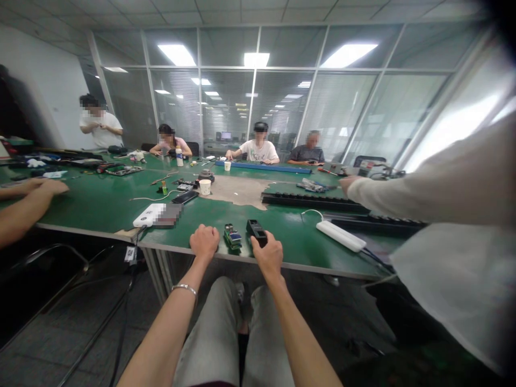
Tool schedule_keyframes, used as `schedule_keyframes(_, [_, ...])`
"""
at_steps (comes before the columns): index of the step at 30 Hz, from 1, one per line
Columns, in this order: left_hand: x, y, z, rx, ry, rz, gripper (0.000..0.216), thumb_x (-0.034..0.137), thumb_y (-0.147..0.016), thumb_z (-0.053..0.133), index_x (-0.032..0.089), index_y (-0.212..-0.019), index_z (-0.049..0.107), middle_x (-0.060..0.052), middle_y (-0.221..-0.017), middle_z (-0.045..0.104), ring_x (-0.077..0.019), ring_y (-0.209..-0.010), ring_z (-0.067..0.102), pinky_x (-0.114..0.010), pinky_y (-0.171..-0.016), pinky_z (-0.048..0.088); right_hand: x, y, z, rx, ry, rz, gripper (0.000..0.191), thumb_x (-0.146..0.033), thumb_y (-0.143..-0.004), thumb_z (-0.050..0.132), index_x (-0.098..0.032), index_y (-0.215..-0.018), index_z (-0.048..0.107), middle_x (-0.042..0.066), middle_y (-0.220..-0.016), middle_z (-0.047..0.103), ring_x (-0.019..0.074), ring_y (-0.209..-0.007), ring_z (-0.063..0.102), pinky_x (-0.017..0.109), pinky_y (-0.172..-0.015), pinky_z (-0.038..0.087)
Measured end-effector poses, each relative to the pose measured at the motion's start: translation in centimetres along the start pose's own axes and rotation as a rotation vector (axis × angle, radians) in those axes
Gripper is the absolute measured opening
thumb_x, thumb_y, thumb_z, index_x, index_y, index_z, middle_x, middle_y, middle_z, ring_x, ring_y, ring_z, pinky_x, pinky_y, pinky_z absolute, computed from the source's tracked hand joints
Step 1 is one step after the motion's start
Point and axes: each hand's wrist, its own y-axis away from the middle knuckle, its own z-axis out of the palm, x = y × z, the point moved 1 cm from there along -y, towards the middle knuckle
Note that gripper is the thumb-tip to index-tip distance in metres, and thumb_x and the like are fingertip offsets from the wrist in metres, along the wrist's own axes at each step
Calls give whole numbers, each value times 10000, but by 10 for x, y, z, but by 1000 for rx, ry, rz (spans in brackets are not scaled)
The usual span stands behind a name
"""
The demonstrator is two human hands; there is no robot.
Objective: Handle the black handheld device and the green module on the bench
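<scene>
My left hand rests on the near edge of the green table, curled into a loose fist with nothing showing in it. Just to its right lies a small green circuit board assembly with a small screen, apart from both hands. My right hand grips the near end of a black box-shaped device with a recess in its top. Thumb and fingers close around its sides, and my palm hides part of it.
A white power strip lies to the right, near a co-worker's sleeve reaching over the table. Black slotted rails stretch behind it. To the left are a white charger, a dark phone and a paper cup. Several people sit opposite.
</scene>
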Motion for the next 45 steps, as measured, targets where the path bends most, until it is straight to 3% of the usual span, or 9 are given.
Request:
schedule_keyframes(9, [2,-1,2,-9,8,-2,501,441,-937,306,195,-949,742,-116,-981,621,-212,-875,590,-303,-756,392,14,2,5,-27,24,-49,481,-458,-838,593,-145,-1203,583,128,-931,679,278,-912,575,337,-802,401])
schedule_keyframes(16, [4,-1,2,-20,-8,12,501,464,-941,309,197,-927,732,-106,-976,618,-204,-871,583,-292,-747,380,19,1,10,46,-7,-112,736,-499,-821,596,-25,-1362,441,211,-1265,579,314,-1106,529,381,-936,380])
schedule_keyframes(23, [4,-2,0,-39,35,57,448,514,-936,341,223,-934,681,-85,-999,597,-197,-899,565,-290,-757,371,16,-4,3,-53,0,-35,532,-465,-849,564,-116,-1251,568,145,-1006,684,269,-946,600,334,-828,412])
schedule_keyframes(27, [3,-3,-3,-59,38,61,431,542,-926,370,220,-933,656,-80,-1006,594,-197,-908,570,-295,-762,381,-5,-8,-8,-49,-130,-13,496,-488,-848,554,-154,-1213,595,115,-1007,691,234,-922,621,295,-800,428])
schedule_keyframes(31, [1,-4,-3,-79,42,65,420,547,-919,388,211,-930,638,-84,-1004,590,-201,-932,570,-302,-789,384,-41,-7,-16,-67,-256,-83,439,-511,-864,526,-204,-1167,612,71,-1008,701,198,-888,640,262,-780,437])
schedule_keyframes(36, [-3,-6,0,-88,50,83,387,531,-905,428,204,-973,625,-94,-1022,578,-214,-959,567,-321,-825,387,-71,0,-8,-121,-151,-116,402,-486,-843,572,-187,-1104,633,87,-967,707,215,-901,650,267,-790,433])
schedule_keyframes(45, [-8,-9,4,-96,47,78,325,415,-928,402,193,-1028,617,-107,-1058,586,-220,-996,569,-328,-856,399,-86,4,2,-203,33,-133,368,-509,-858,544,-186,-1009,631,104,-904,703,237,-878,660,288,-743,426])
